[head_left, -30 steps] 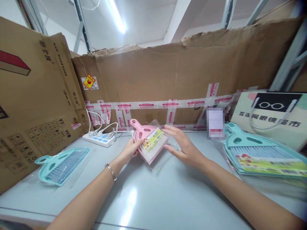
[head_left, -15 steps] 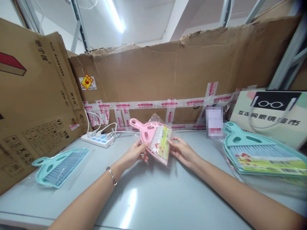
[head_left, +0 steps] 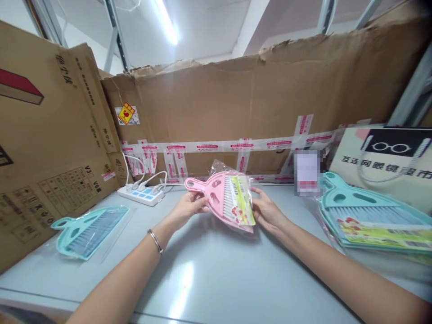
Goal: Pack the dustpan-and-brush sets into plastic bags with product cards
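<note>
A pink dustpan and brush set (head_left: 216, 198) in clear plastic wrap is held up over the table in front of me, tilted, its looped handle pointing left. My left hand (head_left: 189, 208) pinches it near the base of the handle, thumb on the front face. At the opposite side, my right hand (head_left: 270, 212) grips the right edge beside the yellow-green printed card (head_left: 243, 200); some of its fingertips are hidden behind the package. The grey brush bristles show through the wrap.
One wrapped turquoise dustpan set (head_left: 91, 234) lies at left; more turquoise dustpan sets (head_left: 357, 202) are stacked at right before a paper bag (head_left: 351, 144). A power strip (head_left: 141, 195) with white cables sits at the back left. Cardboard boxes (head_left: 209, 103) wall the grey table (head_left: 216, 279).
The pink set has shifted right and turned so its front faces me more squarely. My left hand has moved up towards the handle, and my right hand has moved slightly right.
</note>
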The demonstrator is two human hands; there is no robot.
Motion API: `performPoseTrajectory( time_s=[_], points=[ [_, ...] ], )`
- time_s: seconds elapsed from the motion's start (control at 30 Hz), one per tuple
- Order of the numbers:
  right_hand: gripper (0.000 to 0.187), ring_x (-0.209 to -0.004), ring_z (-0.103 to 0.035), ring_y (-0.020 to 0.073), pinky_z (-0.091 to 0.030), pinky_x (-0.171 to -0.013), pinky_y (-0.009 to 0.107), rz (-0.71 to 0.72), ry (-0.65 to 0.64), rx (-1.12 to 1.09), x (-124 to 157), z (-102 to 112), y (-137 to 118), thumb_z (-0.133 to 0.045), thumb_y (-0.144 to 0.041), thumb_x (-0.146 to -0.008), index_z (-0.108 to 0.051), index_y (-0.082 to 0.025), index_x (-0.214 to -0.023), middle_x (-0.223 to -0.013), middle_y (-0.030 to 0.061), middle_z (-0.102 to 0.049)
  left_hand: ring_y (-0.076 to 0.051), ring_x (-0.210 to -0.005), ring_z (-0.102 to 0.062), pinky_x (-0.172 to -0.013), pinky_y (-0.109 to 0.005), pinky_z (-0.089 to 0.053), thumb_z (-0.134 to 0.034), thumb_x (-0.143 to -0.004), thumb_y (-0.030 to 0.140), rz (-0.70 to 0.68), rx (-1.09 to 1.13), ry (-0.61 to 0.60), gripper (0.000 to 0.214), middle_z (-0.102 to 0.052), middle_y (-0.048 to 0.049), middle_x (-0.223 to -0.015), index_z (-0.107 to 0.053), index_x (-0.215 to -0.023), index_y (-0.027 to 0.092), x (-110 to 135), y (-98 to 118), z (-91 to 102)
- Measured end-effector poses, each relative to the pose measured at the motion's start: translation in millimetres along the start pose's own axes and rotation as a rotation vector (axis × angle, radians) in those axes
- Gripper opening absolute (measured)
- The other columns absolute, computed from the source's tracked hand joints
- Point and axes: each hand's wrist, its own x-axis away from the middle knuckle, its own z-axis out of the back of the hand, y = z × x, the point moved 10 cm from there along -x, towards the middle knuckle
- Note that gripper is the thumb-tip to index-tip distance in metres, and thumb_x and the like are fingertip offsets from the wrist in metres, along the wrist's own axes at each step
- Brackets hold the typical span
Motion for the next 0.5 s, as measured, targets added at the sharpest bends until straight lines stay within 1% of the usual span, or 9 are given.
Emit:
performPoseTrajectory(
  time_s=[0.07, 0.1, 0.17, 0.23, 0.27, 0.33, 0.4, 0.43, 0.5],
  points=[
    [0.047, -0.065, -0.064, 0.0189, -0.054, -0.061, 0.033, 0.071, 0.073, 0.030, -5.8, 13.1, -8.6, -0.062, -0.013, -0.054, -0.042, -0.026, -0.095, -0.070, -0.0018, -0.065, -0.015, -0.085, -0.061, -0.067, -0.022, -0.049, -0.077, -0.060, 0.029, 0.008, -0.060, 0.031, 0.046, -0.064, -0.0066, -0.100, -0.060, -0.101, 0.018, -0.9, 8.2, 18.8],
    [0.045, -0.066, -0.064, 0.0196, -0.054, -0.061, 0.035, 0.114, 0.119, 0.053, -8.9, 21.6, -14.5, -0.062, -0.014, -0.054, -0.044, -0.026, -0.093, -0.070, -0.0011, -0.064, -0.015, -0.084, -0.062, -0.067, -0.023, -0.049, -0.076, -0.060, 0.026, 0.001, -0.091, 0.097, 0.048, -0.065, -0.0071, -0.097, -0.059, -0.105, 0.018, -1.3, 14.2, 36.8],
    [0.038, -0.068, -0.064, 0.0210, -0.054, -0.063, 0.037, 0.196, 0.217, 0.092, -14.3, 40.8, -27.7, -0.059, -0.016, -0.054, -0.046, -0.026, -0.087, -0.070, 0.0001, -0.064, -0.015, -0.080, -0.063, -0.069, -0.025, -0.050, -0.072, -0.064, 0.021, -0.028, -0.181, 0.340, 0.050, -0.067, -0.0078, -0.088, -0.055, -0.111, 0.016, 3.9, 29.9, 89.2],
    [0.033, -0.070, -0.064, 0.0218, -0.054, -0.066, 0.037, 0.251, 0.300, 0.115, -16.9, 58.0, -39.6, -0.057, -0.016, -0.054, -0.046, -0.026, -0.084, -0.070, 0.0007, -0.063, -0.015, -0.077, -0.064, -0.071, -0.026, -0.051, -0.066, -0.068, 0.019, -0.061, -0.400, 0.729, 0.040, -0.066, -0.0069, -0.086, -0.056, -0.107, 0.014, 27.3, 51.6, 152.7],
    [0.033, -0.072, -0.064, 0.0223, -0.053, -0.067, 0.038, 0.268, 0.329, 0.122, -17.0, 64.2, -44.4, -0.057, -0.017, -0.055, -0.047, -0.025, -0.085, -0.071, 0.0009, -0.063, -0.017, -0.078, -0.064, -0.072, -0.029, -0.051, -0.063, -0.070, 0.017, -0.054, -0.450, 0.867, 0.040, -0.065, -0.0083, -0.089, -0.054, -0.109, 0.012, 40.4, 57.6, 177.3],
    [0.030, -0.077, -0.063, 0.0231, -0.052, -0.071, 0.038, 0.340, 0.363, 0.180, -13.2, 69.5, -56.7, -0.057, -0.020, -0.057, -0.049, -0.024, -0.086, -0.075, 0.0022, -0.064, -0.024, -0.086, -0.063, -0.078, -0.038, -0.050, -0.060, -0.068, 0.013, -0.036, -0.529, 1.047, 0.045, -0.061, -0.0130, -0.096, -0.048, -0.112, 0.008, 63.1, 64.1, 211.8],
    [0.026, -0.083, -0.062, 0.0231, -0.050, -0.076, 0.037, 0.482, 0.369, 0.302, -4.3, 64.9, -73.1, -0.057, -0.023, -0.061, -0.051, -0.023, -0.086, -0.083, 0.0047, -0.065, -0.034, -0.109, -0.051, -0.090, -0.050, -0.040, -0.062, -0.064, 0.010, -0.028, -0.615, 1.188, 0.057, -0.052, -0.0214, -0.113, -0.042, -0.117, 0.006, 82.1, 67.3, 229.6],
    [0.022, -0.086, -0.062, 0.0227, -0.049, -0.079, 0.037, 0.570, 0.366, 0.369, 1.4, 60.1, -81.4, -0.056, -0.025, -0.063, -0.051, -0.022, -0.085, -0.086, 0.0061, -0.064, -0.038, -0.119, -0.040, -0.095, -0.055, -0.032, -0.062, -0.063, 0.010, -0.049, -0.699, 1.260, 0.062, -0.043, -0.0244, -0.124, -0.039, -0.120, 0.006, 89.9, 71.7, 230.9],
    [0.018, -0.089, -0.061, 0.0218, -0.047, -0.081, 0.036, 0.723, 0.375, 0.458, 11.5, 53.6, -94.5, -0.054, -0.027, -0.066, -0.051, -0.021, -0.083, -0.088, 0.0077, -0.063, -0.040, -0.129, -0.021, -0.101, -0.058, -0.019, -0.062, -0.065, 0.013, -0.139, -0.930, 1.364, 0.068, -0.024, -0.0249, -0.139, -0.033, -0.126, 0.008, 96.1, 84.9, 216.6]
  ],
)
